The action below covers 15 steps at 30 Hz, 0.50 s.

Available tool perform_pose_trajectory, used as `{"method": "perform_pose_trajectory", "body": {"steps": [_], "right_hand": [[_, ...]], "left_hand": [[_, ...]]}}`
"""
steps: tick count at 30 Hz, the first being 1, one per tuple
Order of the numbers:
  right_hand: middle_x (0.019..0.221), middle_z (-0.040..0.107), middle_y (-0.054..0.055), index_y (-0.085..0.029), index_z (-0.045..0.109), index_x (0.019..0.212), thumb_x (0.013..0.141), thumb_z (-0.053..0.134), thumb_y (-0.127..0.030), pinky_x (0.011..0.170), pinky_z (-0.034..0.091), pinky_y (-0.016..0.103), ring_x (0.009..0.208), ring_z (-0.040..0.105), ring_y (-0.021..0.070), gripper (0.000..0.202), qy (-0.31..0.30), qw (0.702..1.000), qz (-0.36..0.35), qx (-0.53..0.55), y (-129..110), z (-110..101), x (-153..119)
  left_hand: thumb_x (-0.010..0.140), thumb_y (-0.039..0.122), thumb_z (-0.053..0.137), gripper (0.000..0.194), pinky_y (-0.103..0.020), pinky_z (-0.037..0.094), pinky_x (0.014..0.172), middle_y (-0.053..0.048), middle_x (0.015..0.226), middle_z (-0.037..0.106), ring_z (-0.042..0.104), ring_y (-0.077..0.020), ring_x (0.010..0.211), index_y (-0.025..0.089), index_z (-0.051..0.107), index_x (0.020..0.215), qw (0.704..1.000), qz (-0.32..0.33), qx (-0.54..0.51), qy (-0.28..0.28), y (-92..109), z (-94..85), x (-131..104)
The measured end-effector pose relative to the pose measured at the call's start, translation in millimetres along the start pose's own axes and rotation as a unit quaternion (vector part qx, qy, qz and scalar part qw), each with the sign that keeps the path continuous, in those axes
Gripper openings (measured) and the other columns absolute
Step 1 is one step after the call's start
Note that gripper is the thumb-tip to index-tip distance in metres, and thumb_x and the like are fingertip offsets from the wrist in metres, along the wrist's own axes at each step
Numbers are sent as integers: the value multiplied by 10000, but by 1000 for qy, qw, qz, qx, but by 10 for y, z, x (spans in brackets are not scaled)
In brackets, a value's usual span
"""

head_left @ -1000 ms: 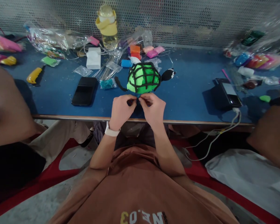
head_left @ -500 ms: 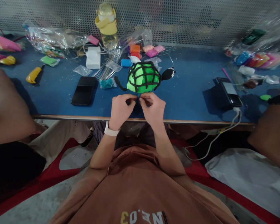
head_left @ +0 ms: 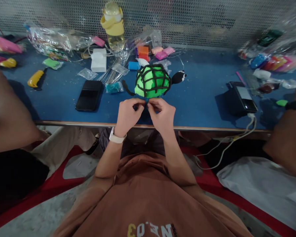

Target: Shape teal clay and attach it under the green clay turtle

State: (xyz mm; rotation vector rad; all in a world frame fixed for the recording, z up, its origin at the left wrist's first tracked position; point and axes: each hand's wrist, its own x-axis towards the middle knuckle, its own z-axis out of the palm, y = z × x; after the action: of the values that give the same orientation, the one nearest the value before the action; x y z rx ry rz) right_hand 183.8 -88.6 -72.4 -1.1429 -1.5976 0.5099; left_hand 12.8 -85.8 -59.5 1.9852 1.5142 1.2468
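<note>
A clay turtle (head_left: 153,81) lies on the blue table, just beyond my fingers. Its bright green shell is crossed by black strips; a black head (head_left: 179,77) with white marks points right, and a thin black tail (head_left: 127,88) curves out at the left. My left hand (head_left: 130,113), with a pale band on its wrist, is pinched closed near the shell's front edge. Fingertip to fingertip with it, my right hand (head_left: 161,113) is pinched too. Whatever sits between the fingers is too small and dark to make out.
A black phone (head_left: 89,95) lies left of my hands, a teal clay packet (head_left: 114,87) beside it. Behind stand a yellow-topped bottle (head_left: 113,28) and a white box (head_left: 98,60). At right is a dark device (head_left: 241,98) with a white cable. Other people's arms rest at both sides.
Almost nothing differs. The view has shifted very slightly; both hands stay pinched together in front of the turtle.
</note>
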Motion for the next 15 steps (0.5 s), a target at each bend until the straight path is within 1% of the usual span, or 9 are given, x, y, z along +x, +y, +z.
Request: {"method": "perform_pose_trajectory", "body": {"steps": [2,7,10,15], "right_hand": [[1043,896,39,-255,820,1076,1031,697,-234,908,762,416,977,885,250,133,1,1000,-1,1,-1,3,-3],[1031,890,39,-248,807,1078,1036,699,-220,896,756,399,946,879,234,119,4,1000,-10,16,-18,9,-18],[1040,888,37,-256,802,1076,1043,687,-225,899,752,404,955,875,234,124,3,1000,-9,6,-34,6,-23],[1051,893,45,-252,810,1075,1044,688,-244,901,753,414,951,872,240,126,2,1000,-8,7,-41,-4,-24]], "left_hand": [[952,68,688,300,-368,687,945,-16,1052,928,870,-226,949,267,912,980,1000,-1,-4,2,5,0,-2],[965,57,665,306,-339,685,931,-27,1080,928,878,-211,996,238,908,1009,999,-15,-40,25,14,2,-6],[971,51,660,318,-338,688,934,-29,1076,929,884,-210,999,237,916,1003,998,-13,-58,21,12,-1,-3],[964,50,674,318,-342,701,951,-37,1108,929,884,-215,1030,234,919,1048,998,-19,-67,10,0,-10,9]]}}
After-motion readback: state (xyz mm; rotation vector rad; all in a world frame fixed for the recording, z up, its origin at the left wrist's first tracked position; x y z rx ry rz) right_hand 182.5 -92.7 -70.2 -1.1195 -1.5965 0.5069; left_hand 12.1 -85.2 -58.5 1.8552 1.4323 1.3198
